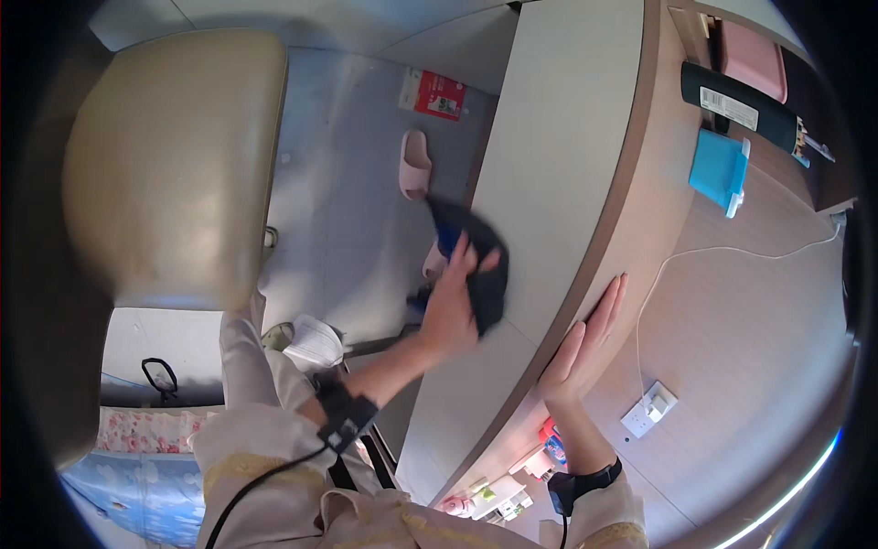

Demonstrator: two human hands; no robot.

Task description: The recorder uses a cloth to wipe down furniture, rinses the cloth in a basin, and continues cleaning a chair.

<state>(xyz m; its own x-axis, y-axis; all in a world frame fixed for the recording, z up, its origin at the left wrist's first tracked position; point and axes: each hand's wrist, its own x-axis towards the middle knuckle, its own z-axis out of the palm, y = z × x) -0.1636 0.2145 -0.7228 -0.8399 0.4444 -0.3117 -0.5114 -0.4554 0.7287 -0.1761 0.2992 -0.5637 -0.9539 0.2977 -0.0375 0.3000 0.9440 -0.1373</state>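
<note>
Nearest to me, a dark band with a black box [347, 421] sits at my left wrist, and another dark band [590, 483] circles my right. My right hand [587, 340] holds nothing: it lies with fingers extended on a wood-toned surface [631, 229], beside its brown edge. Further out, my left hand [448, 300] grasps a dark cloth [491, 285], blurred, with fingers spread across it; how tightly I squeeze, I cannot tell. The cloth is at the left long edge of a pale panel [560, 137], partly over the panel and partly over the floor. A blue patch shows beside my fingers; whether it is lining or a separate thing is unclear.

I judge the cloth light, soft and floppy, not fragile, and unlikely to slip from bare fingers. A bunched hold near its middle should control it best; pinched at one end, the rest would probably droop past the panel's edge.

On the right, a white cable [642, 316] runs from a white socket [649, 409]. Beyond my left hand, a pink slipper [414, 160] lies on the floor [352, 174], and past it a red-and-white packet [437, 95].
</note>
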